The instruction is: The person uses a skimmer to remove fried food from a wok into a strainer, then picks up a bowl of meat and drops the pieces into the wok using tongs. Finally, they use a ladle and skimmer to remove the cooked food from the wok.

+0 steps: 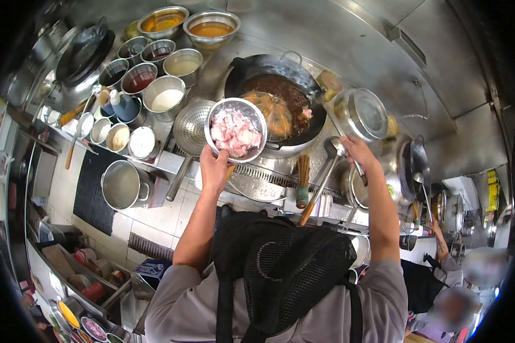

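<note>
My left hand [214, 170] grips the rim of a round metal bowl [261, 111], thumb over the edge. Pale pink chunks of raw meat [234, 132] fill the bowl, which overlaps the near left rim of a large black wok [252, 68]. Dark brown liquid [286, 91] lies in the wok, around an orange-brown mass [263, 107] with a mesh-like pattern. One pale chunk [307, 114] sits at the right of the liquid. Closed around a long, narrow metal utensil [336, 123], my right hand [357, 152] is right of the wok; the utensil's kind does not show.
A perforated skimmer [190, 128] lies left of the bowl. A wooden-handled ladle [326, 178] and a bamboo brush [303, 177] are near the stove front. Several sauce containers [165, 97] stand left; a pot [120, 186] is lower left. Another person [440, 263] works at right.
</note>
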`<action>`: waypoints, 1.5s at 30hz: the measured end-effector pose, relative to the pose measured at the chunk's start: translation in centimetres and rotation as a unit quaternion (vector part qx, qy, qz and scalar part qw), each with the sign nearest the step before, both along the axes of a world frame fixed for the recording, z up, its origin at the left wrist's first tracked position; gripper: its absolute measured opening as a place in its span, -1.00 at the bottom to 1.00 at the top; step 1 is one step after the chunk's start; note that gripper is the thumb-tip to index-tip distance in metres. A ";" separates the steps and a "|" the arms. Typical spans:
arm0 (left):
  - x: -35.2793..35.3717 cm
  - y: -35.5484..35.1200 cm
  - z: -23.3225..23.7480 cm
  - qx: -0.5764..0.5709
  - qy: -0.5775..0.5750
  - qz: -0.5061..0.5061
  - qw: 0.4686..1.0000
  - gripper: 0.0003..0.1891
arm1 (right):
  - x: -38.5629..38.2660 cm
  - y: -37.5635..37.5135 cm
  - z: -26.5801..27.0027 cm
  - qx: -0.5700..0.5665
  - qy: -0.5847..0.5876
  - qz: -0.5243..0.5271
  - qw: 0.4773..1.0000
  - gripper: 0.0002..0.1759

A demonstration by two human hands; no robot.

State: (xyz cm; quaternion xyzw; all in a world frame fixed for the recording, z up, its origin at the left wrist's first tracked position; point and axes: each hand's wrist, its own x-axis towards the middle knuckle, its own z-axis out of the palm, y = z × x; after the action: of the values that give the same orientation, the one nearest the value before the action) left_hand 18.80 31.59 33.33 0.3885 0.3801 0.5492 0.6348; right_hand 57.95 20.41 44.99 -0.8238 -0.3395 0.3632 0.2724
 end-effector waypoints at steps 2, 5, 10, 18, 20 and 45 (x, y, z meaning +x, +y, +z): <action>0.3 0.3 -0.2 -0.006 0.010 0.016 1.000 -0.84 | -3.0 -1.2 0.7 0.129 -0.092 0.031 0.987 -0.35; 1.4 1.7 -2.0 0.020 0.053 0.015 0.998 -0.82 | -6.4 -3.1 2.9 0.182 -0.264 0.168 0.932 -0.31; 2.7 2.2 -0.4 0.052 0.128 0.014 0.990 -0.79 | -12.0 -3.6 6.0 0.180 -0.289 0.312 0.887 -0.28; 4.2 1.8 -1.1 0.119 0.255 0.060 0.958 -0.85 | -10.6 -5.2 7.2 0.123 -0.383 0.290 0.868 -0.42; 4.6 1.9 -1.4 0.163 0.285 0.083 0.941 -0.85 | -9.6 -5.3 6.5 0.119 -0.386 0.268 0.875 -0.45; 5.8 1.3 0.4 -0.006 0.092 0.006 0.996 -0.76 | 1.7 5.5 0.1 -0.040 -0.443 0.148 0.883 -0.34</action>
State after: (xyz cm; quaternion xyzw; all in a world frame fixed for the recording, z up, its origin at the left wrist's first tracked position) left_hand 24.62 32.84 33.69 0.4311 0.4423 0.5126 0.5965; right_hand 59.69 25.86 45.08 -0.8490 -0.5282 0.0101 0.0038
